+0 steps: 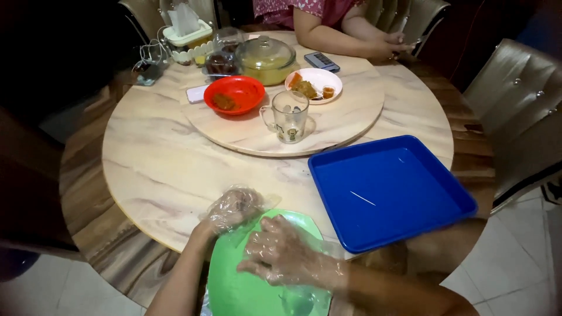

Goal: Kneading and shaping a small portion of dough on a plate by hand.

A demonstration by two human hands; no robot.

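Both hands in clear plastic gloves. Left hand (pixel 233 209) loosely curled at the far left edge of a green plate (pixel 257 287), gripping nothing visible. Right hand (pixel 280 251) lies flat, fingers spread, on the plate just beside it. Blue tray (pixel 389 190) sits right of the right hand; glass mug (pixel 289 116) well beyond both.

Round marble-look table (pixel 152 169), padded chairs (pixel 515 99)
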